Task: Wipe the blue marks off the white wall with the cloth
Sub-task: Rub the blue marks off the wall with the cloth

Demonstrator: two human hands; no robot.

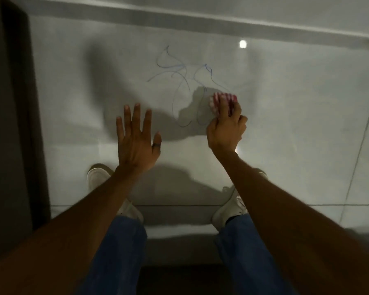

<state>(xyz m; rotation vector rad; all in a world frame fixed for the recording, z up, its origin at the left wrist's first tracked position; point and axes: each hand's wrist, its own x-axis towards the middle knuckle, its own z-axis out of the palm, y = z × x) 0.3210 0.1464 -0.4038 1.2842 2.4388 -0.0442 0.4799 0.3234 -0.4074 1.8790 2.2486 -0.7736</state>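
Thin blue scribbled marks loop across the glossy white wall, from the upper middle down to about hand height. My right hand is closed around a bunched red-and-white cloth and presses it on the wall at the right lower edge of the scribble. My left hand lies flat on the wall with fingers spread, left of and below the marks, holding nothing. A dark ring sits on its thumb.
A dark door or panel runs down the left side. A grey ledge crosses the top. The wall reflects my pale shoes and a bright lamp spot. My blue jeans fill the bottom.
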